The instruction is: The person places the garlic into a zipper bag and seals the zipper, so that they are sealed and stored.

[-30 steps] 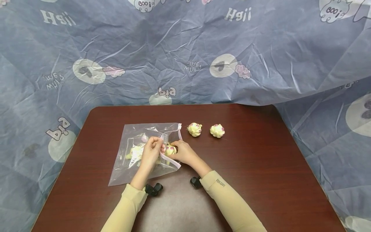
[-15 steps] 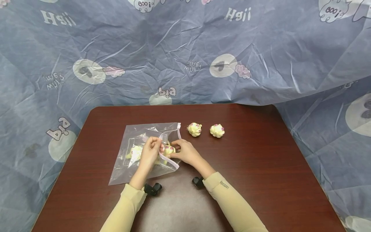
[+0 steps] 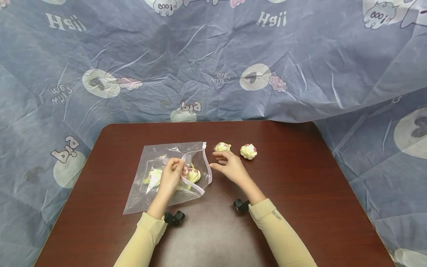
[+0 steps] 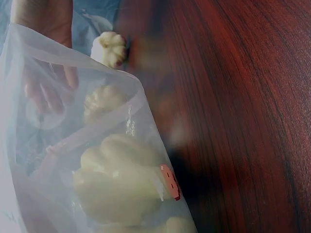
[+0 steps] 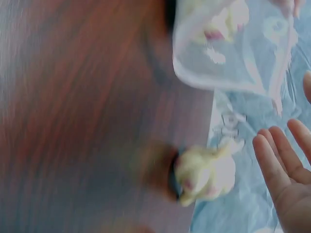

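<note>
A clear zip bag (image 3: 136, 194) lies on the table with cream-and-purple garlic bulbs inside. One garlic bulb (image 3: 193, 175) sits just within its mouth. My left hand (image 3: 171, 176) pinches the upper edge of that mouth, holding it raised. Through the plastic in the left wrist view, a garlic bulb (image 4: 116, 179) looks large and hazy. Outside the bag, my right hand (image 3: 231, 168) holds nothing, fingers spread beside a loose garlic bulb (image 3: 222, 146) that it partly hides. The right wrist view shows a loose garlic bulb (image 5: 206, 172) apart from the fingers (image 5: 269, 162). Another garlic bulb (image 3: 248, 151) rests farther right.
The brown wooden table (image 3: 300, 193) extends to the right and toward the front. Behind it hangs a wrinkled blue printed cloth (image 3: 150, 74). Black wrist cameras (image 3: 174, 218) are strapped to both forearms.
My right hand has let go of the garlic bulb in the bag's mouth, come out, and moved up and right toward the loose bulbs. The left hand keeps its pinch on the bag.
</note>
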Demonstrator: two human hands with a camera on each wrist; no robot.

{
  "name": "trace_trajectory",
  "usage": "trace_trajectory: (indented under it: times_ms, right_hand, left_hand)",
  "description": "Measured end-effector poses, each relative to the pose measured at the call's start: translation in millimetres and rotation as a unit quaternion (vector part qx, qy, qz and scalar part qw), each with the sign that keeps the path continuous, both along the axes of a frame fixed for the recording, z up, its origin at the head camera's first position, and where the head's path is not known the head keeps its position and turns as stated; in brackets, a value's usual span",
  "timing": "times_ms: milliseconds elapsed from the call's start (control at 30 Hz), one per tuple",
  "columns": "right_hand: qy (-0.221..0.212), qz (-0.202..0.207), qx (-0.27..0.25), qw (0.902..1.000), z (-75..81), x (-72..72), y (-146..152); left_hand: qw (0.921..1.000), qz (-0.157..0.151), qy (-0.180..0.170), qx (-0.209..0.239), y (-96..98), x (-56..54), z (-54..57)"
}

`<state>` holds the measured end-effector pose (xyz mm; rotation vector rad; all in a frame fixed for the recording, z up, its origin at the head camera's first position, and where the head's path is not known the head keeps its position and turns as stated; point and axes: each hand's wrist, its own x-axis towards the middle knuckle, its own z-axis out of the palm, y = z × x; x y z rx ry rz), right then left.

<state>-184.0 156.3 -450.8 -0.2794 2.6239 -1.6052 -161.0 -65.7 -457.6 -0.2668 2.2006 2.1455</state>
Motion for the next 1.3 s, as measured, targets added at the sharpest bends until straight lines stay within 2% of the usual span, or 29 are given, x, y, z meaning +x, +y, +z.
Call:
trace_trajectory:
  times_ms: [167, 433, 667, 800, 967, 1100, 1300]
  right_hand:
    - [0.019, -0.040, -0.022, 0.9988, 3.5, -7.0, 22]
    - [0.007, -0.106, 0.025, 0.9940, 6.6, -15.4, 57]
    - [0.013, -0.151, 0.066, 0.9862, 0.5, -22.8, 81]
    - [0.009, -0.164, 0.088, 0.9825, -4.7, -27.1, 89]
    - [-0.027, -0.166, 0.107, 0.9799, -12.4, -30.8, 95]
    - [-0.049, -0.162, 0.110, 0.9794, -21.4, -32.9, 98]
    - [-0.056, -0.162, 0.109, 0.9791, -33.1, -35.2, 98]
  left_hand:
    - [1.0000, -0.001, -0.002, 0.001, -0.8, 0.1, -0.1]
    - [1.0000, 0.006, -0.003, 0.003, -1.5, -0.9, -1.0]
    - [1.0000, 0.007, -0.003, 0.004, -1.4, -1.5, 0.4]
    - [1.0000, 0.006, -0.007, 0.001, -1.7, -1.9, 1.0]
    - [1.0000, 0.006, -0.003, 0.005, -1.3, -2.1, 1.3]
    - [0.9999, 0.006, 0.004, 0.009, -1.0, -2.1, 0.1]
    - [1.0000, 0.005, 0.003, 0.001, -1.4, -1.9, -2.1]
